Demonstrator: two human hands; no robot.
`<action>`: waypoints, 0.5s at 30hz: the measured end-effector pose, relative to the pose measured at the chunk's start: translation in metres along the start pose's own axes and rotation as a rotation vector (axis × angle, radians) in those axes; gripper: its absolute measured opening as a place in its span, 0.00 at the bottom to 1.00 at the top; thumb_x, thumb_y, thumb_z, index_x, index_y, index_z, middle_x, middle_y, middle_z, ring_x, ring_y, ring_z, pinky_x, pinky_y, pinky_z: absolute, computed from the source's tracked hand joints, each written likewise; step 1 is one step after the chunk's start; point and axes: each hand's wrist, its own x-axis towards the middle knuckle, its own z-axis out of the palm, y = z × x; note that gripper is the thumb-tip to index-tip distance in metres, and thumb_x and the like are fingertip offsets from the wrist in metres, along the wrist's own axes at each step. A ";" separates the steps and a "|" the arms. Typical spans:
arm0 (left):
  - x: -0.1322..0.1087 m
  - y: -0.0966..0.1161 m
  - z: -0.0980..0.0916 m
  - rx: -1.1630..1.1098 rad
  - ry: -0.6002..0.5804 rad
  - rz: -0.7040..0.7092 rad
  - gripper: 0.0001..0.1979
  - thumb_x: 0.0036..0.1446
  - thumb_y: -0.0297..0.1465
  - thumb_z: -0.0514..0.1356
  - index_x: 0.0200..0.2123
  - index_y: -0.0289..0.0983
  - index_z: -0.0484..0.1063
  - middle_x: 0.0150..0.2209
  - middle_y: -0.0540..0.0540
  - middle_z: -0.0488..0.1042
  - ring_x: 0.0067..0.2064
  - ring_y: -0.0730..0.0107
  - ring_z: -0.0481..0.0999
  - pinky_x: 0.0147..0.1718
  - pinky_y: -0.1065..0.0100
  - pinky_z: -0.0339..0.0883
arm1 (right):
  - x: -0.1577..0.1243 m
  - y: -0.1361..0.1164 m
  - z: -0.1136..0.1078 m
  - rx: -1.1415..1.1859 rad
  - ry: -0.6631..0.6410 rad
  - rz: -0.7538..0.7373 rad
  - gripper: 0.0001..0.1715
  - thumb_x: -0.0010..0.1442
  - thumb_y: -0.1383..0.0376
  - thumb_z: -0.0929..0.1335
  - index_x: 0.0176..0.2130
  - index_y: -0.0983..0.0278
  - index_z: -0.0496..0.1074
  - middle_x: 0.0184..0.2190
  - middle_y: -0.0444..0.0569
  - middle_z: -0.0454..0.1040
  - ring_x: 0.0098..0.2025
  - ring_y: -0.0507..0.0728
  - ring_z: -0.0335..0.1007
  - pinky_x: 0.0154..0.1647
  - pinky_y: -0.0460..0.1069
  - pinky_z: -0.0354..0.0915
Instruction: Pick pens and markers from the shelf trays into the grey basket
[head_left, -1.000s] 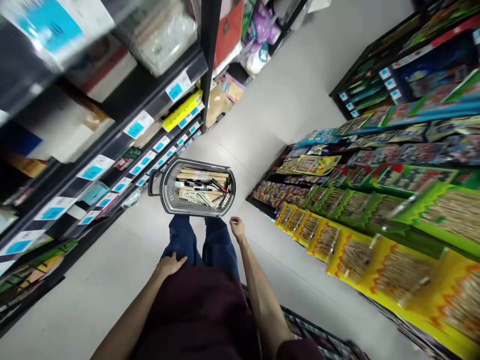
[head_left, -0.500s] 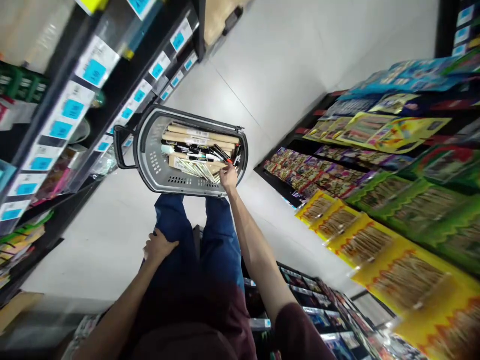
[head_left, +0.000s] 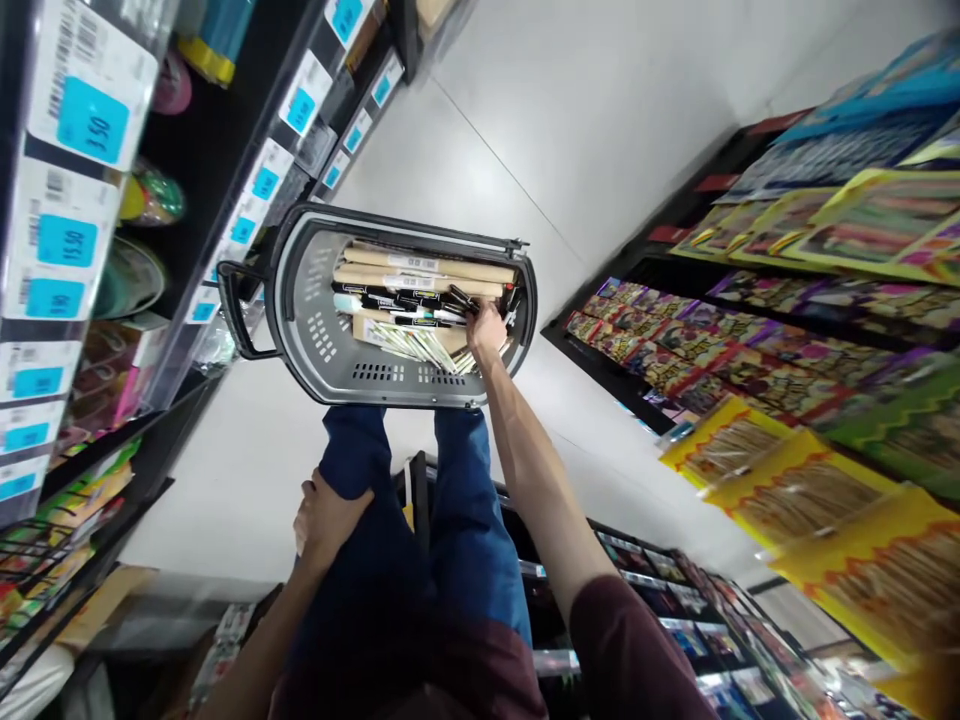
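A grey plastic shopping basket (head_left: pixel 300 345) with a black rim stands on the floor in front of my knees. Inside it lie long tan packages (head_left: pixel 397 265), several black pens or markers (head_left: pixel 409 300) and a fan of thin pale sticks (head_left: pixel 420 350). My right hand (head_left: pixel 487 328) reaches into the right end of the basket, its fingers closed among the dark pens; whatever they pinch is hidden. On my left knee rests my left hand (head_left: pixel 330 515), thumb spread apart from the fingers, holding no object.
Shelves with blue-marked price labels (head_left: pixel 67 240) run along the left. At right, racks carry yellow snack packets (head_left: pixel 810 480) and purple packets (head_left: pixel 660 340). The basket's black handle (head_left: pixel 244 310) sticks out to the left, near the shelf. Pale floor (head_left: pixel 540 110) stretches ahead.
My right hand has shifted slightly among the pens; the orange bit near its fingertips no longer shows. The view has moved, while my left hand stays on the knee.
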 end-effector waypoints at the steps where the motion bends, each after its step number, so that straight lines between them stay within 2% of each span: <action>1: 0.000 0.000 -0.001 -0.001 0.001 -0.001 0.48 0.45 0.57 0.59 0.62 0.34 0.52 0.55 0.31 0.67 0.49 0.34 0.74 0.46 0.47 0.68 | 0.000 0.001 0.002 0.008 0.015 -0.008 0.15 0.62 0.66 0.63 0.50 0.62 0.68 0.48 0.55 0.74 0.44 0.62 0.72 0.48 0.58 0.67; 5: 0.002 0.002 -0.005 0.005 0.000 -0.001 0.48 0.46 0.57 0.58 0.63 0.34 0.52 0.56 0.31 0.66 0.49 0.34 0.75 0.46 0.47 0.68 | 0.000 0.006 0.000 0.013 0.054 0.023 0.13 0.63 0.64 0.63 0.47 0.62 0.69 0.45 0.54 0.74 0.42 0.62 0.72 0.46 0.58 0.68; 10: 0.003 0.003 -0.007 0.006 0.006 0.010 0.49 0.46 0.57 0.59 0.63 0.33 0.52 0.56 0.30 0.66 0.50 0.33 0.74 0.47 0.46 0.68 | 0.000 0.003 -0.012 -0.110 0.003 -0.025 0.12 0.65 0.65 0.62 0.47 0.64 0.69 0.46 0.58 0.74 0.41 0.63 0.73 0.44 0.57 0.67; 13: 0.003 0.001 -0.005 -0.008 0.004 0.014 0.49 0.46 0.57 0.59 0.63 0.33 0.52 0.57 0.30 0.65 0.51 0.33 0.73 0.48 0.46 0.67 | -0.005 -0.004 -0.023 -0.113 0.010 -0.103 0.14 0.67 0.65 0.59 0.50 0.66 0.67 0.47 0.60 0.73 0.44 0.65 0.72 0.43 0.56 0.67; 15: 0.002 0.000 -0.003 -0.019 0.000 0.016 0.49 0.46 0.57 0.59 0.63 0.33 0.52 0.57 0.30 0.65 0.51 0.33 0.73 0.48 0.46 0.67 | -0.011 -0.009 -0.030 -0.032 -0.003 -0.202 0.15 0.68 0.64 0.59 0.51 0.65 0.67 0.47 0.60 0.73 0.46 0.64 0.71 0.45 0.55 0.66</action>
